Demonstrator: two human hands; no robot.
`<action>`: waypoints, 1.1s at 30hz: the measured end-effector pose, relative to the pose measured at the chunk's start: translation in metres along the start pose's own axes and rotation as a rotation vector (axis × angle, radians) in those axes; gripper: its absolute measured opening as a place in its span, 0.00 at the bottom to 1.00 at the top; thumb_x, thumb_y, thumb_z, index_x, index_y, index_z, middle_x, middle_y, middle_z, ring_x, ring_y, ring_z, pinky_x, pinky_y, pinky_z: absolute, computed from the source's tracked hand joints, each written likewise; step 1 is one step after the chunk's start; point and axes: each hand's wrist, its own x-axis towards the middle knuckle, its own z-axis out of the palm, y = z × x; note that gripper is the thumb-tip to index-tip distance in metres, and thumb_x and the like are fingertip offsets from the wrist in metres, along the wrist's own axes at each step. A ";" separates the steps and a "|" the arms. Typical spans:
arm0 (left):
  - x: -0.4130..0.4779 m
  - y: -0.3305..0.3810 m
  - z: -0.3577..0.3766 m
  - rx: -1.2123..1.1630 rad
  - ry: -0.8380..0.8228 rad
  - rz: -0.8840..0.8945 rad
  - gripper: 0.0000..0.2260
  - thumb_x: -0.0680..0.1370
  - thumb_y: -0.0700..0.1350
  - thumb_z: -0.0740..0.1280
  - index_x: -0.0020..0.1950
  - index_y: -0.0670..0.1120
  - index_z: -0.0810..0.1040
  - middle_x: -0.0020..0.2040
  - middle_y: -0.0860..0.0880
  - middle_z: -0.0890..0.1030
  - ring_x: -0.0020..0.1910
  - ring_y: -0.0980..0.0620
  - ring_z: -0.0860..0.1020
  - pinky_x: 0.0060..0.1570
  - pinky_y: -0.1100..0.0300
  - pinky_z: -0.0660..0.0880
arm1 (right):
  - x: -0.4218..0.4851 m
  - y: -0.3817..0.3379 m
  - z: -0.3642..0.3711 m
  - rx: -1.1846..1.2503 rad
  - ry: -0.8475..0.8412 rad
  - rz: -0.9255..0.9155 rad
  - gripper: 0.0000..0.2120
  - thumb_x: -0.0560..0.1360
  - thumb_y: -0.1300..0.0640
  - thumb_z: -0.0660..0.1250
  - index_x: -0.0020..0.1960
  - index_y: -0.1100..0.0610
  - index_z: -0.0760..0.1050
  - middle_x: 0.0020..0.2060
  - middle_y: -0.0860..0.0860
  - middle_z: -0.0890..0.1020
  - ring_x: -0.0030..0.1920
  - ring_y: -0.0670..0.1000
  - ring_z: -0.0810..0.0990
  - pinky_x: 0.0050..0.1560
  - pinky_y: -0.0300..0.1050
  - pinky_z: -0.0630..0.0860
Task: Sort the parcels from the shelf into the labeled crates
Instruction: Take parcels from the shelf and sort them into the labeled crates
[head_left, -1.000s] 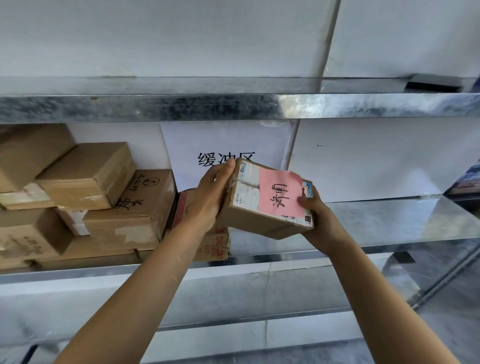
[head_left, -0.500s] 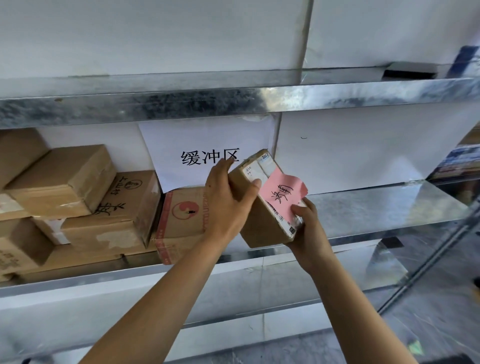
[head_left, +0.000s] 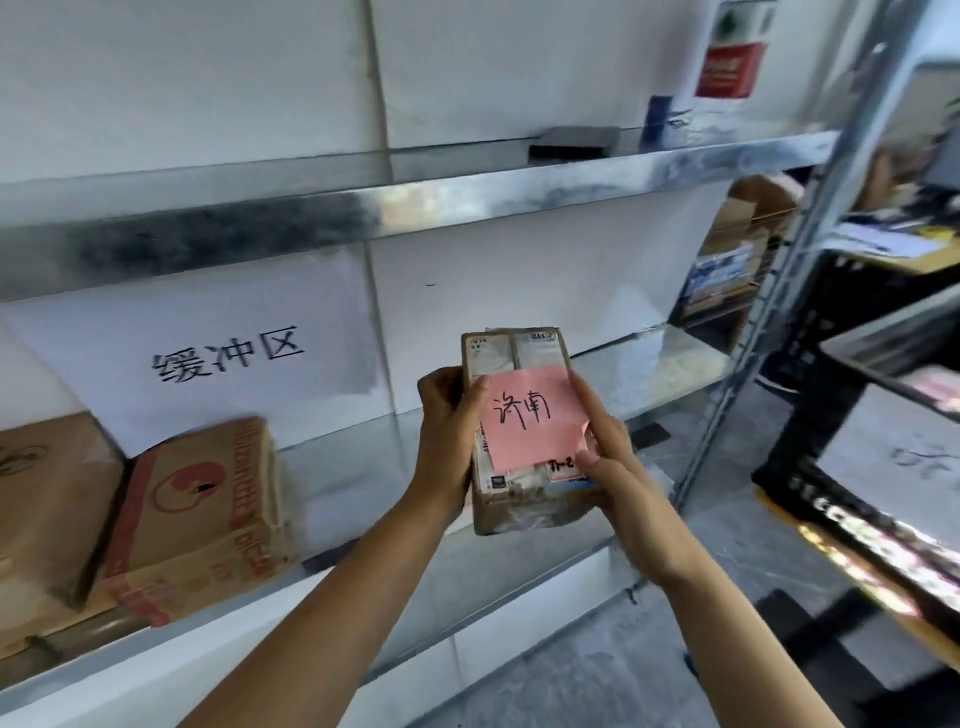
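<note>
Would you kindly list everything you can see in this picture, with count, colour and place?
parcel: one, brown cardboard with white labels, held in front of the middle shelf
pink note: one, pink with black handwriting, stuck on the parcel's face
cardboard boxes: at least two, brown, one printed in red, left on the middle shelf
paper sign: one, white with black characters, on the wall behind the boxes
metal shelves: silver, across the wall
black crates: count unclear, black, at the right, one with a white sheet on it
red sign: one, red, upper right wall
left hand: grips the parcel's left edge
right hand: grips its right edge
</note>
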 end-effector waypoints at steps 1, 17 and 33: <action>0.000 -0.006 0.016 -0.042 -0.050 -0.032 0.05 0.78 0.41 0.60 0.48 0.50 0.65 0.48 0.47 0.72 0.44 0.52 0.75 0.46 0.54 0.74 | -0.006 -0.002 -0.015 -0.009 0.006 0.003 0.24 0.65 0.38 0.57 0.58 0.18 0.59 0.61 0.44 0.66 0.63 0.48 0.70 0.67 0.54 0.68; -0.017 -0.096 0.284 -0.230 -0.518 -0.291 0.08 0.75 0.43 0.64 0.52 0.47 0.69 0.48 0.44 0.77 0.42 0.51 0.79 0.36 0.60 0.79 | -0.102 0.000 -0.266 -0.011 0.382 0.065 0.31 0.66 0.39 0.63 0.66 0.24 0.55 0.69 0.43 0.64 0.69 0.52 0.69 0.61 0.54 0.75; 0.043 -0.149 0.424 0.605 -0.818 0.248 0.21 0.80 0.50 0.60 0.72 0.47 0.63 0.70 0.49 0.68 0.68 0.53 0.67 0.66 0.57 0.64 | -0.103 -0.009 -0.431 0.375 1.041 0.065 0.19 0.78 0.54 0.55 0.67 0.48 0.68 0.55 0.50 0.80 0.48 0.50 0.80 0.38 0.43 0.76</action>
